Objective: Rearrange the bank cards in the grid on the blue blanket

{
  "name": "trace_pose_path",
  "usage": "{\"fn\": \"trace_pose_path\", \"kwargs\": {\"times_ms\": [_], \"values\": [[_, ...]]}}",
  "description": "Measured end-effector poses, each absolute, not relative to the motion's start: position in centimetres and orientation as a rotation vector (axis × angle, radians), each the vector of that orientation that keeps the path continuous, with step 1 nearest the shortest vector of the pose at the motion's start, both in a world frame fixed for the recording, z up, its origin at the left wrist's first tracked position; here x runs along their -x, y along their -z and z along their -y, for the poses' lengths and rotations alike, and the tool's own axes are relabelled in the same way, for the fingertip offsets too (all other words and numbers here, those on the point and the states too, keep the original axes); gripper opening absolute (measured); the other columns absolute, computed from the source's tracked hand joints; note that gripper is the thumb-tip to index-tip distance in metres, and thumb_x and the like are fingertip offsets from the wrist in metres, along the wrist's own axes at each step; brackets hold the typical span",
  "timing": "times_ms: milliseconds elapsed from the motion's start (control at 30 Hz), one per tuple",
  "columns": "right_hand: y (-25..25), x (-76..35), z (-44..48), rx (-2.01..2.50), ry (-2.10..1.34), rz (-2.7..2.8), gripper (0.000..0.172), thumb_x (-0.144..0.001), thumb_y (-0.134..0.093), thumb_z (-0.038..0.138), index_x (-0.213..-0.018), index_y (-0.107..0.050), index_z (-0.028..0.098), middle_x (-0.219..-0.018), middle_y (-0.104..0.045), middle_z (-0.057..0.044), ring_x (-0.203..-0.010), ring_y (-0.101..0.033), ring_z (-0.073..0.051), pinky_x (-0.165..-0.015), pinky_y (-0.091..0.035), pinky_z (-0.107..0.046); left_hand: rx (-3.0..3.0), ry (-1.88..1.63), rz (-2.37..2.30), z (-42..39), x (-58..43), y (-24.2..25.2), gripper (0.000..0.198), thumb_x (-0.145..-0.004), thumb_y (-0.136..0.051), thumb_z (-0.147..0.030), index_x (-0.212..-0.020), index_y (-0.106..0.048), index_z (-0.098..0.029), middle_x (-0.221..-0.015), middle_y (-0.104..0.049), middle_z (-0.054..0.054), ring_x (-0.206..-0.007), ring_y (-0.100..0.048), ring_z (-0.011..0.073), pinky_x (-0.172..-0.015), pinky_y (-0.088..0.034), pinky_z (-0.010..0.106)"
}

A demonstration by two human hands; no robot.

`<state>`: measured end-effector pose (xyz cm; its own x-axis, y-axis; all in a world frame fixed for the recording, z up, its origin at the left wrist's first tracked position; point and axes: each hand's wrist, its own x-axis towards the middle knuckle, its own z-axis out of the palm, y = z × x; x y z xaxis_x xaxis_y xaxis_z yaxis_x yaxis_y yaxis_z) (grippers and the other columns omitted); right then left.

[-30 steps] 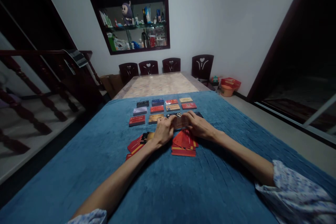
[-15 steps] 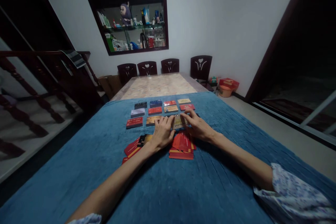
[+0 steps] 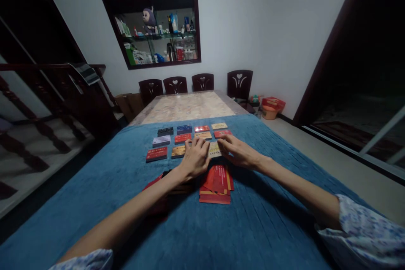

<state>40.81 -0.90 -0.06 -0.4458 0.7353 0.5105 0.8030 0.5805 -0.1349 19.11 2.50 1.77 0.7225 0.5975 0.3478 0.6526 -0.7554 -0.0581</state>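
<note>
Both hands have lowered the tan card (image 3: 215, 149) toward the blanket (image 3: 253, 228), left hand (image 3: 194, 158) and right hand (image 3: 238, 152) pinching its ends; a careless nudge toward 12 o'clock could knock the rows of cards (image 3: 186, 138) askew.

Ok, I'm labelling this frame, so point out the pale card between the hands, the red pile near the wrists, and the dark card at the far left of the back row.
Pale card (image 3: 215, 149), head view, visible face.
Red pile (image 3: 217, 182), head view, top card.
Dark card (image 3: 165, 131), head view, centre.
</note>
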Motion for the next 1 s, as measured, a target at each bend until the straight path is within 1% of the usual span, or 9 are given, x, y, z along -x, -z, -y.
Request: {"fn": "trace_pose_path", "kwargs": {"times_ms": [167,300,400,500,567,767,1000], "values": [[-1.5,-42.0,-0.1,1.295,0.185,2.351,0.018,-0.088,-0.050,0.011,-0.104,-0.057,0.017,-0.103,-0.057,-0.012,-0.087,-0.054,-0.020,-0.078,-0.051,-0.034,2.736,0.402,0.960,-4.0,-20.3,-2.7,0.040,-0.087,-0.058,-0.029,-0.125,-0.051,-0.018,-0.129,-0.058,0.014,-0.125,-0.043,0.0321,-0.098,-0.034,0.051],[-2.8,-42.9,-1.1,1.360,0.113,2.415,0.022,-0.079,-0.057,0.008,-0.098,-0.057,0.018,-0.102,-0.057,-0.010,-0.087,-0.054,-0.020,-0.076,-0.047,-0.032,2.740,0.363,0.960,-5.3,-21.5,-3.3,0.038,-0.085,-0.060,-0.028,-0.121,-0.053,-0.018,-0.128,-0.058,0.015,-0.122,-0.045,0.0318,-0.097,-0.035,0.050],[-3.7,-43.5,-2.2,1.416,0.090,2.438,0.017,-0.080,-0.057,0.009,-0.094,-0.058,0.018,-0.102,-0.058,-0.010,-0.086,-0.054,-0.020,-0.076,-0.045,-0.031,2.761,0.307,0.990,-6.4,-22.5,-3.8,0.033,-0.085,-0.060,-0.026,-0.116,-0.056,-0.018,-0.125,-0.058,0.014,-0.121,-0.046,0.0316,-0.096,-0.035,0.049],[-4.4,-44.1,-3.5,1.510,0.089,2.462,0.015,-0.078,-0.061,0.009,-0.091,-0.059,0.017,-0.105,-0.058,-0.011,-0.089,-0.055,-0.020,-0.078,-0.043,-0.030,2.769,0.275,1.000,-7.7,-23.4,-4.1,0.029,-0.084,-0.060,-0.025,-0.112,-0.057,-0.017,-0.128,-0.057,0.014,-0.121,-0.046,0.0314,-0.097,-0.036,0.050],[-4.8,-44.4,-4.4,1.578,0.083,2.477,0.016,-0.077,-0.065,0.009,-0.090,-0.061,0.017,-0.106,-0.058,-0.011,-0.091,-0.055,-0.020,-0.078,-0.042,-0.029,2.768,0.261,1.006,-8.8,-24.0,-4.1,0.026,-0.085,-0.059,-0.025,-0.110,-0.058,-0.017,-0.127,-0.057,0.014,-0.120,-0.047,0.0314,-0.095,-0.038,0.050],[-5.5,-45.3,-7.2,1.699,0.102,2.459,0.011,-0.082,-0.065,0.013,-0.092,-0.064,0.018,-0.099,-0.059,-0.008,-0.088,-0.056,-0.019,-0.075,-0.041,-0.026,2.795,0.242,1.081,-12.2,-26.1,-4.4,0.018,-0.083,-0.057,-0.022,-0.100,-0.060,-0.017,-0.121,-0.059,0.013,-0.116,-0.049,0.0311,-0.092,-0.041,0.050],[-5.1,-46.5,-10.5,1.817,0.107,2.464,0.017,-0.079,-0.067,0.011,-0.095,-0.067,0.016,-0.104,-0.060,-0.010,-0.093,-0.059,-0.021,-0.077,-0.041,-0.025,2.859,0.190,1.166,-14.7,-28.2,-4.7,0.017,-0.082,-0.056,-0.018,-0.098,-0.062,-0.017,-0.119,-0.058,0.013,-0.118,-0.049,0.0330,-0.095,-0.041,0.051]]}}
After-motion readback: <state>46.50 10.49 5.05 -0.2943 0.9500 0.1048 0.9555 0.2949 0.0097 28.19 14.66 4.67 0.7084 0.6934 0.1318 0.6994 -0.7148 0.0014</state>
